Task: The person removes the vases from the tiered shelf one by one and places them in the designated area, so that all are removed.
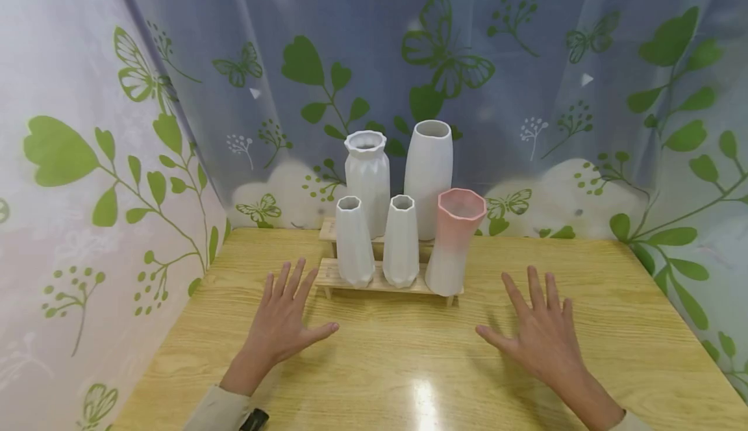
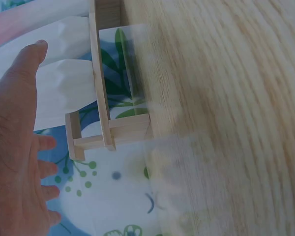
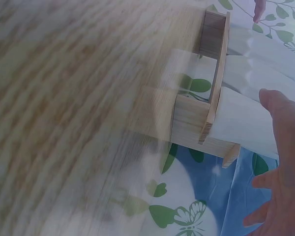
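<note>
A two-step wooden stand (image 1: 380, 282) carries several vases. On its lower step are two narrow white faceted vases (image 1: 354, 243) and, at the right end, a pink-and-white vase (image 1: 452, 243) with a flared rim. Behind them, a white vase with a ruffled neck (image 1: 368, 178) and a taller smooth white vase (image 1: 429, 178) occupy the upper step. To the left of the stand my left hand (image 1: 283, 320) is spread with nothing in it. My right hand (image 1: 540, 337), also spread and holding nothing, is to the right of the stand, apart from the pink-and-white vase.
The stand is near the back of a wood-grain table (image 1: 386, 366). A curtain (image 1: 350, 41) printed with green leaves and butterflies hangs behind and along both sides. A dark band (image 1: 254, 420) shows near the left sleeve (image 1: 219, 410).
</note>
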A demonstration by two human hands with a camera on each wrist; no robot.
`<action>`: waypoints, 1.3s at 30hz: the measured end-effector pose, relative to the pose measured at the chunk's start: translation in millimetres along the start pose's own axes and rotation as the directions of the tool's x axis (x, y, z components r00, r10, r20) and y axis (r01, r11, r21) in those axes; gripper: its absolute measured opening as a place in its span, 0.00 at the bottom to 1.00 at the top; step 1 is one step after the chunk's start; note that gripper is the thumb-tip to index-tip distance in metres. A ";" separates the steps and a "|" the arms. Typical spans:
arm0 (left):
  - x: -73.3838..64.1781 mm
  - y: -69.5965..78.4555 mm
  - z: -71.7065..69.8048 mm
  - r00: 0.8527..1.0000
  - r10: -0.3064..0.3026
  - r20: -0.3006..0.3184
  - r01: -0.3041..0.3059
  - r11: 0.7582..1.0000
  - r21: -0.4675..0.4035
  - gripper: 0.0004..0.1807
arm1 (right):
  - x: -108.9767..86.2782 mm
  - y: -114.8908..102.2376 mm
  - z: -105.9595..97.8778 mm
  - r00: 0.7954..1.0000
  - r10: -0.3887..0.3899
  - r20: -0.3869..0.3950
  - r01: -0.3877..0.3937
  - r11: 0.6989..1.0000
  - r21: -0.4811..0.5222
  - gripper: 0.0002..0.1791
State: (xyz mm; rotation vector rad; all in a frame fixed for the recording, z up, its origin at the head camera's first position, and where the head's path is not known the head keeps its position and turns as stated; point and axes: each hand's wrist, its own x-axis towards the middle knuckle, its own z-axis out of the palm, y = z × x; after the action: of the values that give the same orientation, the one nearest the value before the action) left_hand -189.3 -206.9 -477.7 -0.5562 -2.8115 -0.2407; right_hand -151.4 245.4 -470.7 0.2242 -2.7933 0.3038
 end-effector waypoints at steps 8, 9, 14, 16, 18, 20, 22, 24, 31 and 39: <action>1.4 -0.9 -0.8 1.000 0.002 -0.015 -0.002 1.000 -0.013 0.60 | 3.8 -0.5 -1.6 1.000 -0.007 -0.017 0.007 1.000 0.015 0.58; 1.6 -1.2 -0.9 1.000 0.001 -0.014 -0.002 1.000 -0.012 0.60 | 4.4 -0.4 -1.7 1.000 -0.008 -0.017 0.009 1.000 0.018 0.58; 3.9 -1.7 -1.1 1.000 0.011 -0.020 -0.012 1.000 -0.017 0.59 | 5.7 0.0 -3.5 1.000 -0.008 -0.020 0.009 0.999 0.035 0.58; 5.0 -1.2 -2.1 1.000 0.015 -0.017 -0.015 1.000 -0.024 0.59 | 6.4 -0.1 -4.8 1.000 -0.012 -0.026 0.013 0.999 0.042 0.58; 6.5 -0.7 -3.3 1.000 0.016 -0.010 -0.016 0.999 -0.037 0.59 | 7.6 -0.6 -6.3 0.999 -0.017 -0.035 0.019 0.998 0.055 0.57; 8.7 -0.4 -4.2 1.000 0.015 -0.002 -0.015 0.999 -0.047 0.59 | 9.3 -1.1 -8.1 0.999 -0.021 -0.043 0.025 0.997 0.075 0.56; 11.4 -0.7 -4.3 1.000 0.017 0.004 -0.017 0.998 -0.053 0.58 | 12.0 -1.5 -10.2 0.998 -0.027 -0.054 0.032 0.995 0.095 0.56; 14.3 -1.3 -4.0 1.000 0.019 0.009 -0.018 0.998 -0.065 0.58 | 14.9 -2.0 -12.3 0.998 -0.035 -0.060 0.041 0.994 0.102 0.55; 23.0 -4.4 -3.8 0.999 0.013 0.044 -0.008 0.994 -0.107 0.59 | 23.5 -4.3 -21.6 0.998 -0.052 -0.025 0.055 0.991 0.118 0.55; 32.8 -10.4 -1.5 0.996 -0.013 0.088 0.032 0.976 -0.217 0.59 | 36.4 -7.9 -30.4 0.999 -0.047 -0.007 0.048 0.977 0.209 0.54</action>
State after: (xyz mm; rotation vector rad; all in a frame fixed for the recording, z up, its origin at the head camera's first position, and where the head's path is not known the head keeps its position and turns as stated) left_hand -222.3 -205.3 -468.0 -0.5957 -2.8950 -0.5487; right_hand -175.0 240.5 -429.1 0.3387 -2.7481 0.5861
